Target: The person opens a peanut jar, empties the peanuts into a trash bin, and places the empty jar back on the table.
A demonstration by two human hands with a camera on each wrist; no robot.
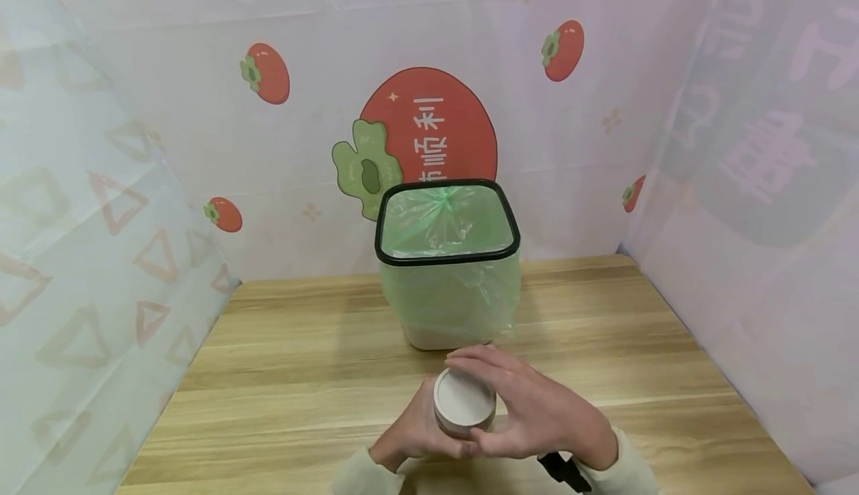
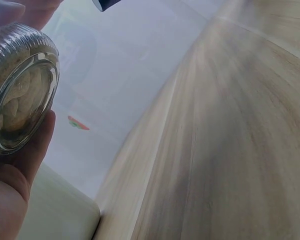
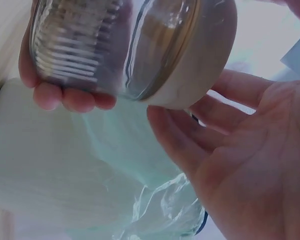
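A ribbed clear glass jar (image 3: pixel 80 45) with a pale round lid (image 1: pixel 464 398) is held up above the wooden table. Around the jar's body my left hand (image 1: pixel 417 426) keeps a grip, its fingertips (image 3: pixel 75 100) showing along the glass in the right wrist view. My right hand (image 1: pixel 546 413) has its thumb and fingers curved about the lid at the top. Seen from below in the left wrist view, the jar's bottom (image 2: pixel 27 100) shows pale brownish contents whose kind I cannot tell. The lid sits on the jar.
Just beyond the hands stands a pale bin (image 1: pixel 429 335) with a black rim (image 1: pixel 448 259), lined with a green plastic bag (image 1: pixel 470 290). The wooden table (image 1: pixel 288 376) is walled by printed cloth (image 1: pixel 322 33) at the back and both sides.
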